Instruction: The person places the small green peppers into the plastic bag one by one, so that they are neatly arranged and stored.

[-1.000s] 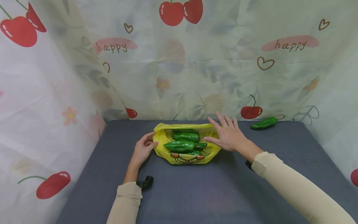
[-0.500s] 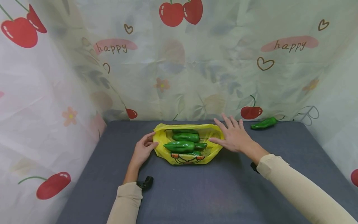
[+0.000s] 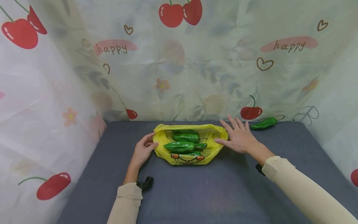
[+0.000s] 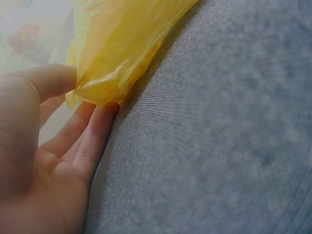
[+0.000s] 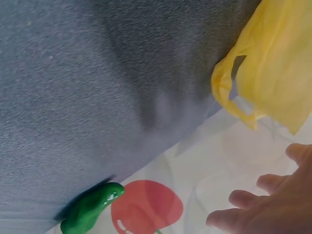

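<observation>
A yellow plastic bag (image 3: 184,161) lies on the table with its mouth facing up, and several green peppers (image 3: 179,146) show inside it. At the bag's left end my left hand (image 3: 143,150) pinches the plastic; in the left wrist view the thumb (image 4: 56,80) is on one side and fingertips are on the other. My right hand (image 3: 240,137) is spread just beside the bag's right end. In the right wrist view its fingers are apart from the yellow plastic (image 5: 273,58) and hold nothing.
One more green pepper (image 3: 264,123) lies by itself near the table's back right edge. A patterned curtain (image 3: 193,81) stands right behind the dark grey table (image 3: 184,196), with more curtain at both sides.
My right hand has drawn back to the right, from over the bag's right end to beside it. The bag's right end now spreads wider. My left hand stays in place.
</observation>
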`<state>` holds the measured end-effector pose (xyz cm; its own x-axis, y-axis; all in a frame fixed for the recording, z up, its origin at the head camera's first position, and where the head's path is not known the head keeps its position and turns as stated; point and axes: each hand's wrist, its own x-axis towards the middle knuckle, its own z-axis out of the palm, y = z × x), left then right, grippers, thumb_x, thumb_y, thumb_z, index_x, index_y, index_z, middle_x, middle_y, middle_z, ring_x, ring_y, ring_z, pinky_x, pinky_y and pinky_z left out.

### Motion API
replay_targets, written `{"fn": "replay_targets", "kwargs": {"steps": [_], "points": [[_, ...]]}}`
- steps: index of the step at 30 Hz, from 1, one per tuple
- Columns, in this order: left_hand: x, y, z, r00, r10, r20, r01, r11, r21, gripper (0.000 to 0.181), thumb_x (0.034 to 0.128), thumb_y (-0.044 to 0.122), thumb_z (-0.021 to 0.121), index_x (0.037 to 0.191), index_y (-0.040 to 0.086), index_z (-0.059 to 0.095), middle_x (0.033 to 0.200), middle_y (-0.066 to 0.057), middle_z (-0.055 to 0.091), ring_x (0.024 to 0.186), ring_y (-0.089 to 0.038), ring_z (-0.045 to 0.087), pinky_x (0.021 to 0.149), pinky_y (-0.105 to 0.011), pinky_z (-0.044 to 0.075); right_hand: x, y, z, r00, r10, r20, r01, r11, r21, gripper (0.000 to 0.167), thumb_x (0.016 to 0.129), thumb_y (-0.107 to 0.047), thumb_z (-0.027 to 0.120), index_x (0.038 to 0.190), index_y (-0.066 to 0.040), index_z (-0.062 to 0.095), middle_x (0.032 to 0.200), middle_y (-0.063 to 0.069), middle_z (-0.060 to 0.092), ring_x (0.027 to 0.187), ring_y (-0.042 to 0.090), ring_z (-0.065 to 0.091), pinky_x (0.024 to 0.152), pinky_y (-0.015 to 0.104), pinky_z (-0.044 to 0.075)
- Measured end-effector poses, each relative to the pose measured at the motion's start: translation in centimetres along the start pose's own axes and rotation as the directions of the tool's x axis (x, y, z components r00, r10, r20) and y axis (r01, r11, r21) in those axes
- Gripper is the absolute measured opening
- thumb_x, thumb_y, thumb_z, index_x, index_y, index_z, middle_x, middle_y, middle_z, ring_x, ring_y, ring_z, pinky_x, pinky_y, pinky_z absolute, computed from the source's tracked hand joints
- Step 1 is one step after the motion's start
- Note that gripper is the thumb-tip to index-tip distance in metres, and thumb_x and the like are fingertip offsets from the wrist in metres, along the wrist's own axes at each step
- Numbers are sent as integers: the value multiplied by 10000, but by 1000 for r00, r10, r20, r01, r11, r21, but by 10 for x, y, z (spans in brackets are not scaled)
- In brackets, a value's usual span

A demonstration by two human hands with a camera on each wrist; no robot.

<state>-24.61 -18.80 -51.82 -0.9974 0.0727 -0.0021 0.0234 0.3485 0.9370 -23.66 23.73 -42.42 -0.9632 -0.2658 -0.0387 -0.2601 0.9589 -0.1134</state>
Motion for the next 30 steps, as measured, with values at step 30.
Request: {"fn": "replay_targets", "kwargs": {"steps": [30], "points": [[1,-1,-1,1000,-4,-11,4,1000,4,516,973,397,695,1460,355,532,1397,-64,628,1268,-273,620,1051,-507,484,-14,36,3,999,40,19,-41,997,62,1028,895,-830,451,1656,-201,164,1712,228,38,1538,537,106,1134,807,75]]}}
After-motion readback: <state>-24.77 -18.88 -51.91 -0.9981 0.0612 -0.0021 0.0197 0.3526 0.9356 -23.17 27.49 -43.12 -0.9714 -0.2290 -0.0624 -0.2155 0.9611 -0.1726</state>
